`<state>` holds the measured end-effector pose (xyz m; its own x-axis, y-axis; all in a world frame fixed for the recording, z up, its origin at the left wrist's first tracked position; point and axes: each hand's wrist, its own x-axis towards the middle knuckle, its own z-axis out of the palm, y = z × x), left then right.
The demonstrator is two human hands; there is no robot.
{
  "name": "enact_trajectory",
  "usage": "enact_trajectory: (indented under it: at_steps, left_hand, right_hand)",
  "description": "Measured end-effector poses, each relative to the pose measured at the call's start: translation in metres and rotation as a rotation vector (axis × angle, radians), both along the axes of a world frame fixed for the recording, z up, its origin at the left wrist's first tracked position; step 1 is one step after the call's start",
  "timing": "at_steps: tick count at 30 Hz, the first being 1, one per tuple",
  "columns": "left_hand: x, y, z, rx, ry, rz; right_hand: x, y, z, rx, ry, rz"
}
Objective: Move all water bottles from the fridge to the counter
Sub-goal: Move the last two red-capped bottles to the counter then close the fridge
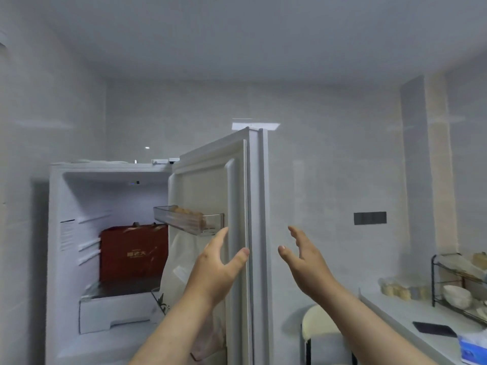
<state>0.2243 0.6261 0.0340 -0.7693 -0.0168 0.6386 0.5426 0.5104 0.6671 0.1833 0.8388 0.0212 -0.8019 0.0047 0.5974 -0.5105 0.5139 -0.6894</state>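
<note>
The white fridge (66,196) stands open at the left, its door (210,180) swung out toward me. No water bottle shows in this view. My left hand (220,262) is raised in front of the door's inner side, fingers straight, thumb near the door's edge. My right hand (305,259) is raised on the outer side of the door edge, fingers straight and spread, holding nothing. The counter (411,314) runs along the right.
A red box (131,256) fills a fridge shelf. A clear door bin (189,219) holds eggs. A white plastic bag (179,270) hangs in the door. On the counter are a dish rack (458,283) with bowls, a black phone (433,329) and a tissue pack (474,349). A stool (321,325) stands below.
</note>
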Motion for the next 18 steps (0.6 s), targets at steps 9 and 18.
enact_trajectory:
  at_steps: [9, 18]
  left_hand:
    - [-0.003, -0.014, -0.001, -0.098, 0.139, 0.146]
    - [0.014, -0.063, 0.004, -0.319, 0.256, 0.399]
  right_hand:
    - [-0.032, -0.012, 0.051, -0.353, -0.091, 0.502]
    - [-0.031, -0.036, 0.048, -0.252, 0.029, 0.660]
